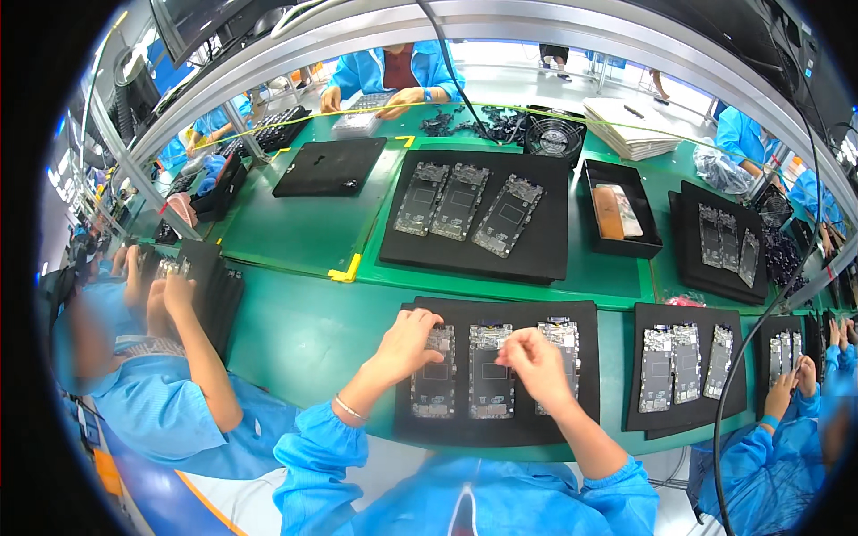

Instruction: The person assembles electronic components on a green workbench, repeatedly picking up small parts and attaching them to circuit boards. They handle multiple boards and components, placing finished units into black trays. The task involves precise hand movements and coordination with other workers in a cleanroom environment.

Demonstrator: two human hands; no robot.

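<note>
Left hand (407,344) bent over the upper end of a dark, oblong circuit board with silvery components (433,389), leftmost of three on a black foam mat (527,434). Thumb and fingers curve apart about that end; cannot tell whether they grip the board or only rest on it. Thin pale bracelet (350,409) at the wrist, blue sleeve below.

Right hand (538,364) reaches in from the other side, fingers curled, thumb and forefinger drawn close together at the upper right edge of the middle circuit board (491,393). Cannot tell whether anything small is pinched there, or whether the fingertips touch the board. Right-hand circuit board (559,334) partly covered by this hand; its upper end shows.

Mat lies at the near edge of a green-topped workbench (299,313). Beyond it, a stack of black foam sheets (545,255) carries three more boards, the rightmost tilted. Right of the stack: an open black rectangular box (636,247) with an orange-brown block and a whitish one inside. Black square-framed fan (551,134) behind. Flat black panel (331,166) farther left.

To the right on the bench, another black mat (688,418) with three boards. Blue-clad co-workers sit left, right and opposite; the opposite one has both hands at a pale tray (362,116).
</note>
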